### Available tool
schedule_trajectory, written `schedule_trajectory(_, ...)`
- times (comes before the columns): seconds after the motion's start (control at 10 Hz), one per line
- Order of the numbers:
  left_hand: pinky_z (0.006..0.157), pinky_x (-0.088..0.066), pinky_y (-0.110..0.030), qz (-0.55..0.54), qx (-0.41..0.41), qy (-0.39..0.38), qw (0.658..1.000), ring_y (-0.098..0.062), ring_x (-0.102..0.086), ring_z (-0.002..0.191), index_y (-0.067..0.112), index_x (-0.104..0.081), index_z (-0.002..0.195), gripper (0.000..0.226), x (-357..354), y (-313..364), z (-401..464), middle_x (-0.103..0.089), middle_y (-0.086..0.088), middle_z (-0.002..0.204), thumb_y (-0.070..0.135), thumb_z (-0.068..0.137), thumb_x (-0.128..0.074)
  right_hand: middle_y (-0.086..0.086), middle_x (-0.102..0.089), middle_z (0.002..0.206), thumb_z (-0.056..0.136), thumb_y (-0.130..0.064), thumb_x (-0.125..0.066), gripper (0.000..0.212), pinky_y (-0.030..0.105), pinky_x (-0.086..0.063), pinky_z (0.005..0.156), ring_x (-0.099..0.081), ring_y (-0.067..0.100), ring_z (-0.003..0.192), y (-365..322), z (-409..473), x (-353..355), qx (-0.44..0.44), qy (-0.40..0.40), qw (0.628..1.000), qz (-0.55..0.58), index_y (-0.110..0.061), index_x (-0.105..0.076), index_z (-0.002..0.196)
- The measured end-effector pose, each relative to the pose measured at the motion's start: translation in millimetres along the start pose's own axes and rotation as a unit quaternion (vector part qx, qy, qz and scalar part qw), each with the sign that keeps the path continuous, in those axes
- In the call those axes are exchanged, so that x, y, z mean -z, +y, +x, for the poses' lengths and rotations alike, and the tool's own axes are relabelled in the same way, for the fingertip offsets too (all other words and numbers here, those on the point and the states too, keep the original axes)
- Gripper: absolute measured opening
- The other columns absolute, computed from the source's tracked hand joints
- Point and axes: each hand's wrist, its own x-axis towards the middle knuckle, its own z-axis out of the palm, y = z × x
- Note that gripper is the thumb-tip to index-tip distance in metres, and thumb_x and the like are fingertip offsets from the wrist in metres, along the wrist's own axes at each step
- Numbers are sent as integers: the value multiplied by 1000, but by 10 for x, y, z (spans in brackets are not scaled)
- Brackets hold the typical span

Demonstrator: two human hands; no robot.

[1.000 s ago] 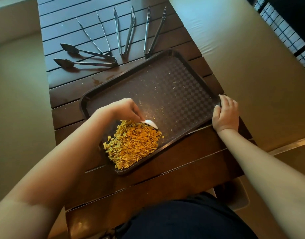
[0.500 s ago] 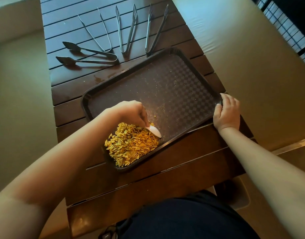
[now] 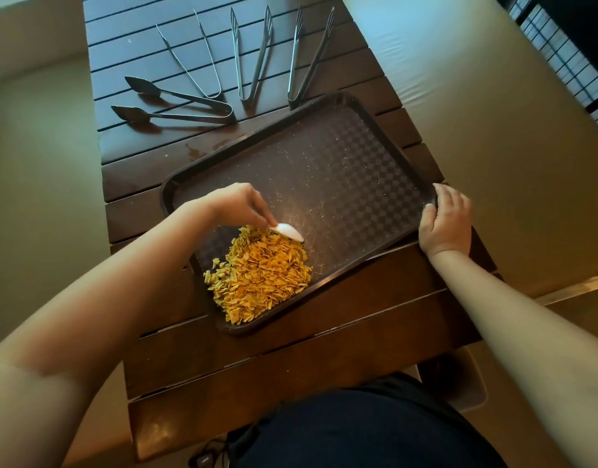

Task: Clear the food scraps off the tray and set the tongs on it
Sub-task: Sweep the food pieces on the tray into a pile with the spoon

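Food scraps [image 3: 258, 276], yellow-orange flakes, lie heaped in the near-left corner of the brown tray [image 3: 341, 170]. At the heap's far edge rests a white spoon [image 3: 290, 231], pinched in the left hand's [image 3: 238, 204] grip. The right hand [image 3: 446, 219] grasps the tray's right rim. Beyond the tray, four metal tongs [image 3: 250, 59] lie fanned on the slatted wooden surface [image 3: 291, 359].

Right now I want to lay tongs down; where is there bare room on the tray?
The dark brown checkered plastic tray is bare across its far half, between the left hand and the right hand, save fine crumbs. Its near left corner is crowded by the heap of yellow food scraps and the white scraper. The four metal tongs crowd the slatted wooden table beyond.
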Motion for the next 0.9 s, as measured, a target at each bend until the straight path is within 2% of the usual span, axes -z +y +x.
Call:
schedule_trajectory(0.1,86,-45,-31,17,14,-30,999,-10,-54,90,31,-73,88,12,45,-86,-75,-57,12,88,23,80,-71,16,-51,134,90,-29,-31,52,42,-36,103,-43,32,123,-4,6,-4,0,3,1000,-1,-3,-50,131)
schedule_trajectory(0.2,91,-43,-33,-31,0,3,1000,-12,-54,95,34,-71,86,12,87,-115,-121,-57,9,90,23,82,-69,16,-51,134,90,-29,-31,52,41,-35,103,-43,32,123,-2,8,-7,2,3,1000,-3,-3,-50,131)
schedule_trajectory(0.3,99,-40,-38,-59,-4,53,997,-16,-52,111,36,-71,90,12,48,-120,-95,-59,6,106,27,83,-68,16,-51,134,90,-29,-31,52,41,-36,102,-43,32,123,6,12,-6,1,4,1000,-1,-4,-50,131)
schedule_trajectory(0.4,101,-38,-38,-38,16,49,998,-18,-49,117,39,-71,85,12,-8,-192,-106,-57,8,108,28,82,-69,15,-50,135,90,-30,-31,52,41,-35,103,-42,32,124,11,11,-15,1,4,1000,-3,-4,-50,131)
schedule_trajectory(0.5,92,-43,-37,-37,26,29,999,-14,-52,99,41,-68,78,14,7,-320,-166,-55,14,88,28,80,-70,16,-50,135,90,-30,-31,52,41,-35,103,-42,32,124,11,10,-18,0,3,1000,-4,-4,-50,131)
schedule_trajectory(0.6,87,-43,-35,-23,33,27,999,-13,-51,94,41,-68,78,11,45,-436,-222,-52,14,84,31,80,-71,16,-50,135,90,-30,-31,52,42,-35,103,-42,32,124,1,14,-22,1,4,1000,-3,-4,-50,131)
schedule_trajectory(0.7,88,-39,-30,-53,31,43,997,-11,-50,98,36,-71,85,8,58,-477,-264,-53,13,91,29,80,-70,16,-50,135,90,-29,-31,52,42,-35,103,-42,32,124,8,17,-24,-1,3,1000,-6,-4,-50,131)
schedule_trajectory(0.8,90,-39,-30,-107,10,85,991,-6,-50,93,36,-70,89,12,40,-468,-269,-55,9,95,27,82,-68,17,-50,135,90,-29,-31,52,42,-35,103,-42,33,124,6,15,-19,0,2,1000,-6,-3,-50,131)
schedule_trajectory(0.9,84,-44,-33,-98,-2,94,991,-10,-52,87,41,-68,86,13,-22,-446,-263,-54,6,89,28,82,-68,16,-50,135,90,-29,-31,52,42,-35,104,-41,32,124,7,12,-19,-1,2,1000,-6,-4,-50,131)
